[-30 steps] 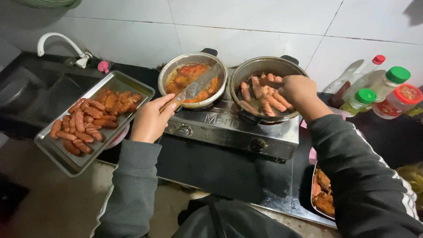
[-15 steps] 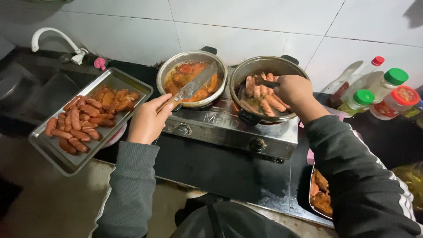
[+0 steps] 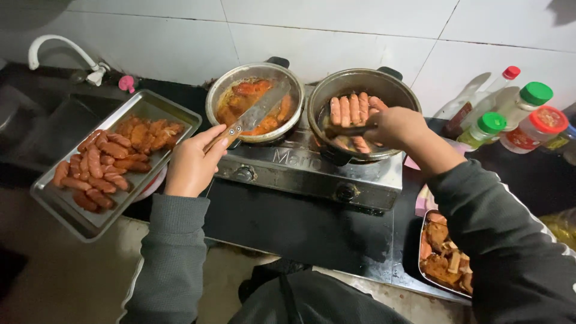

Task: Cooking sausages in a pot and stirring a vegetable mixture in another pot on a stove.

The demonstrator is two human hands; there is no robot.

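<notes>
My left hand (image 3: 193, 163) grips the wooden handle of a metal spatula (image 3: 259, 112) whose blade lies across the left pan (image 3: 219, 96), which holds orange fried pieces in oil. My right hand (image 3: 397, 127) reaches over the right pan (image 3: 393, 89) and holds dark tongs (image 3: 345, 131) above a row of pink sausages (image 3: 354, 110). Both pans sit on a steel two-burner stove (image 3: 312, 174).
A steel tray (image 3: 72, 210) of browned sausages sits at the left, partly over the counter edge. Behind it are a sink and a white tap (image 3: 66, 51). Green- and red-capped bottles and jars (image 3: 516, 114) stand at the right. Another tray of fried pieces (image 3: 444, 252) is at the lower right.
My right hand has drawn back toward the near rim of the right pan, uncovering the sausages. The left hand and spatula stay nearly where they were.
</notes>
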